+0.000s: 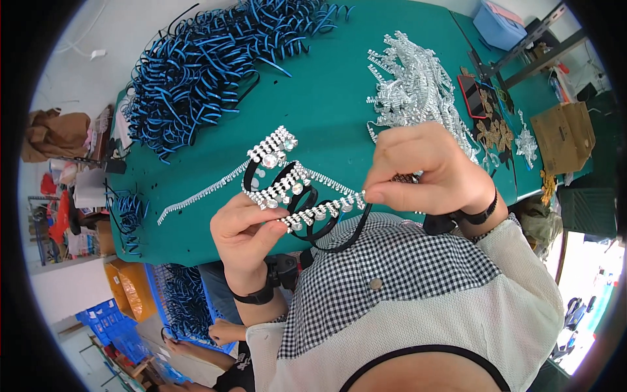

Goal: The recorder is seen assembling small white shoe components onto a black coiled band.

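Silver rhinestone trim (326, 210), several rows wide and edged with hanging round stones, is held in the air over the near edge of the green table (326, 111), wound with a black coiled band (346, 247). The left hand (243, 236) pinches the trim between thumb and forefinger; its remaining fingers are partly hidden. The right hand (424, 171) grips the far end of the same turn between thumb and forefinger, the other fingers curled inward. A single loose strip (206, 195) of stones lies on the table behind. Further back stand a pile of blue-and-black coils (209, 72) at left and a heap of silver trim (417, 85) at right. Step in hand, in judgement: laying trim along the band. The next move appears to call for even tension between both pinches, without twisting the turn.
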`<state>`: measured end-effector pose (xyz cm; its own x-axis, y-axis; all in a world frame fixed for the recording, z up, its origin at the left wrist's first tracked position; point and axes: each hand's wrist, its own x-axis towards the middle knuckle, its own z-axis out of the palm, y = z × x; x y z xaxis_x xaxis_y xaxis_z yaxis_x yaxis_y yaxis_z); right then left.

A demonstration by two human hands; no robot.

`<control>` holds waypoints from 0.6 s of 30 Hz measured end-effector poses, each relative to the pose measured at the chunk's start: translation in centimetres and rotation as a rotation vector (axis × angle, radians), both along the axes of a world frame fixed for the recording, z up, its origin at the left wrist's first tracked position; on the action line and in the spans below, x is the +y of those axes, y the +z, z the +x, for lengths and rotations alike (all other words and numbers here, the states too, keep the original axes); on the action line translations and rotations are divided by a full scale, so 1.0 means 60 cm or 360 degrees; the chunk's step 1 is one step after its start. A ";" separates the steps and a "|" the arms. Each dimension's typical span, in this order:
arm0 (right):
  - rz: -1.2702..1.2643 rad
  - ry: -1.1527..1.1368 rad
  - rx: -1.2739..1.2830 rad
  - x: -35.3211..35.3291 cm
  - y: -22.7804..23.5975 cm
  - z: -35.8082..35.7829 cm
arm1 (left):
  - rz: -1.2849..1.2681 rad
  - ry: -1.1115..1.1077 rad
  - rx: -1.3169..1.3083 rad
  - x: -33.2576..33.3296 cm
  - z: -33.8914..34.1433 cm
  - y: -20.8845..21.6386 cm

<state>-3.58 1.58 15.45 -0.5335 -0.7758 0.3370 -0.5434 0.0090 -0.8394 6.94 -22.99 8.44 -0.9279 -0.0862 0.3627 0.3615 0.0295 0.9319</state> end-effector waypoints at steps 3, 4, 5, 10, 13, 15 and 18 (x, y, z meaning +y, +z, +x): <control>-0.0085 0.0035 -0.0131 0.001 -0.018 -0.015 | 0.0110 -0.0053 0.0017 0.012 -0.006 0.013; -0.0099 0.0052 -0.0160 0.003 -0.025 -0.021 | 0.0173 -0.0121 0.0081 0.013 -0.010 0.015; -0.0109 0.0047 -0.0162 0.002 -0.029 -0.026 | 0.0235 -0.0183 0.0144 0.014 -0.012 0.014; -0.0159 0.0177 -0.0423 -0.008 -0.051 -0.037 | 0.0539 -0.0296 0.0146 0.027 -0.024 0.009; -0.0141 0.0206 -0.0595 -0.017 -0.059 -0.036 | 0.0530 -0.0308 0.0224 0.029 -0.035 0.003; -0.0187 0.0220 -0.0668 -0.024 -0.067 -0.035 | 0.0550 -0.0257 0.0175 0.037 -0.035 0.000; -0.0256 0.0275 -0.0859 -0.031 -0.073 -0.031 | 0.0744 -0.0081 0.0075 0.062 -0.043 0.006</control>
<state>-5.45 -0.26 11.06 -0.5325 -0.8284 0.1736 -0.0209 -0.1922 -0.9811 4.34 -19.26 8.78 -0.9187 -0.2048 0.3377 0.3938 -0.4081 0.8236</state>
